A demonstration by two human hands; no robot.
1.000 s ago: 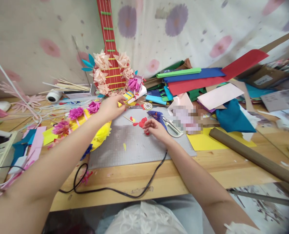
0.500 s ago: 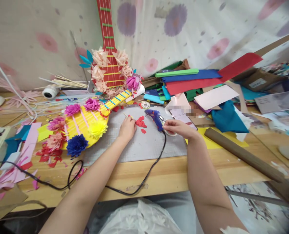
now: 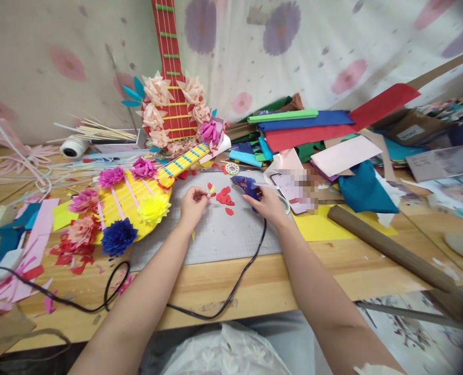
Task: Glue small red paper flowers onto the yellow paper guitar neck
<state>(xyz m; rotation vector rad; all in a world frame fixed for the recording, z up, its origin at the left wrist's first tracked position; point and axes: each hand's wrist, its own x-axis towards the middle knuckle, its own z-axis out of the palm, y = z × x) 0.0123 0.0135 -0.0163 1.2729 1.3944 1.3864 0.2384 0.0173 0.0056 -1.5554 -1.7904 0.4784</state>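
One yellow paper instrument (image 3: 110,208): leans at far left of the work area, neck up to the right; probably set aside so its flowers stay uncrushed.
Blue flower (image 3: 119,237): on its lower edge, facing out.
Red instrument (image 3: 178,112): upright behind, against the curtain (image 3: 231,57); likely parked there to spare bench (image 3: 200,278) space.
Left hand (image 3: 194,208): narrow, fingertips pinching a thin stick (image 3: 207,186) near its lower end; the pinch seems meant to leave the upper part free. Small red and yellow scraps (image 3: 212,189) just beside it; cannot tell whether any are attached.
Grey mat (image 3: 223,239): under both hands, presumably guarding the wood from glue and cuts.
Red petals (image 3: 225,197): loose pile on the mat between the hands, in easy reach of either.
Glue gun (image 3: 247,183): at right of the petals, nozzle to the left, toward them; sensible for short reaches.
Black cord (image 3: 241,276): drops off the handle and loops along the front edge, out of the petals.
Right hand (image 3: 268,205): curved about the gun's handle, thumb on the near side; cannot tell whether it has closed.
Phone (image 3: 297,195): screen up, right of that hand, perhaps for glancing at.
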